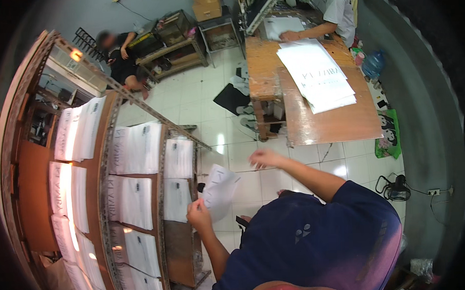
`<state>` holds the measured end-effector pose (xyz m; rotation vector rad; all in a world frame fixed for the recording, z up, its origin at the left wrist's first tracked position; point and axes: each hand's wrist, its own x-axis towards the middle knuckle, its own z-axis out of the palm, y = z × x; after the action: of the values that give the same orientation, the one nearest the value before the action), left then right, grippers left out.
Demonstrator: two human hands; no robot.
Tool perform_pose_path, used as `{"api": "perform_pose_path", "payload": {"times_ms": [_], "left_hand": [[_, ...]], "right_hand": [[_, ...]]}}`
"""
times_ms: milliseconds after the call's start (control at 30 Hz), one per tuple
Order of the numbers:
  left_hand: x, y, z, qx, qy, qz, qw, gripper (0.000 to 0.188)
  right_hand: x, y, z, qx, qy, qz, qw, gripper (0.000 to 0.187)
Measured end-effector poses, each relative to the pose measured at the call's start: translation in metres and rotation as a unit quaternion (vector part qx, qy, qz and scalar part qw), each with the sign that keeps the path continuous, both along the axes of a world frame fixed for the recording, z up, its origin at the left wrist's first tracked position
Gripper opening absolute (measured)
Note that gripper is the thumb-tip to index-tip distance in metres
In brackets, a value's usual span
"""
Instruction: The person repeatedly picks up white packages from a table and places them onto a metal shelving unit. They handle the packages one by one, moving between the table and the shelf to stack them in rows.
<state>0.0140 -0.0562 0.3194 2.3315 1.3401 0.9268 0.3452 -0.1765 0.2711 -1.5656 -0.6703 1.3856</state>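
Left hand is up beside the rack, fingers pinched on the edge of a thin white sheet with dark print; the sheet hangs slightly curved over the floor, right of the hand. Paper or plastic film, hard to say from this view. Right hand is held out in front of the body, fingers loosely bent and apart, nothing seen in it, well clear of the sheet. Metal-framed rack fills the left side; its shelves carry several columns of white printed stacks, the nearest one just left of the sheet. Whether the left hand touches the rack can't be told. Upper right: wooden table with a fanned pile of white printed sheets lying across it. Co-worker in a light shirt stands at its far side, one hand near the top of the pile. Another person in dark clothes sits at upper left, beside a low wooden bench. Also around: black mat on the tiles near the table, blue water jug by the right wall, small black fan lower down.
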Motion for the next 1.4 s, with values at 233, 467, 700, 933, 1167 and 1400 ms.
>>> {"api": "perform_pose_path", "payload": {"times_ms": [233, 467, 700, 933, 1167, 1400], "left_hand": [[-0.012, -0.019, 0.018, -0.051, 0.012, 0.114, 0.992, 0.014], [-0.095, -0.051, 0.039, -0.145, -0.099, 0.196, 0.965, 0.014], [-0.215, -0.087, 0.1, -0.119, 0.129, 0.324, 0.93, 0.021], [-0.324, -0.1, 0.196, -0.094, 0.268, 0.402, 0.871, 0.027], [-0.515, -0.016, 0.302, 0.025, 0.296, 0.495, 0.816, 0.034], [-0.701, 0.096, 0.362, 0.042, 0.133, 0.459, 0.877, 0.037]], "right_hand": [[0.229, -0.122, -0.032, -0.064, -0.477, -0.31, 0.82, 0.034], [0.303, -0.158, -0.012, -0.252, -0.605, -0.311, 0.689, 0.058], [0.317, -0.155, -0.038, -0.333, -0.673, -0.119, 0.65, 0.067], [0.289, -0.091, -0.036, -0.202, -0.695, -0.011, 0.69, 0.028], [0.136, -0.026, 0.022, -0.023, -0.677, -0.096, 0.729, 0.029], [-0.076, 0.087, 0.089, -0.003, -0.614, -0.146, 0.776, 0.036]]}}
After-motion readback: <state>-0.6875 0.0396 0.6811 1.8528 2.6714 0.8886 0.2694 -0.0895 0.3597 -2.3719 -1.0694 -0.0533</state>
